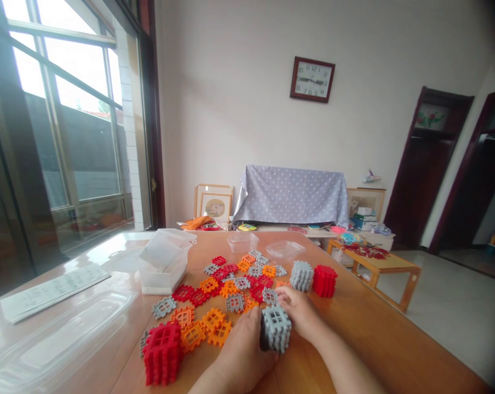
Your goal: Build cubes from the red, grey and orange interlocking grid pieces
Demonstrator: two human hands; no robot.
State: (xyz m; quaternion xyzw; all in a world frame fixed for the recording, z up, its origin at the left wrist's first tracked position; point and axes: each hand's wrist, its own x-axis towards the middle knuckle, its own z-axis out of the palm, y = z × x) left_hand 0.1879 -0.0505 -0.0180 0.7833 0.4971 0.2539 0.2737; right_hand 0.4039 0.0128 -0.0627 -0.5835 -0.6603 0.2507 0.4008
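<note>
My left hand (247, 340) is closed around the side of a stack of grey plastic building tiles (277, 329), notched squares with window-like openings. Just beyond that stack, the fingertips of my right hand (299, 309) are closed at the edge of a single grey building tile (269, 296). Loose orange tiles (193, 335), red tiles (199, 297) and more grey tiles (164, 307) lie scattered and overlapping ahead of both hands. A red tile stack (162, 355) stands left of my left hand. Past my right hand are another grey stack (301, 276) and a red stack (324, 281).
A translucent white bin (163, 265) stands at the left, near a clear lid (67, 334) and a printed sheet (56, 293). Small clear containers (242, 242) sit at the far side. The wooden table (354, 328) ends at a right edge; a low table (383, 262) stands beyond.
</note>
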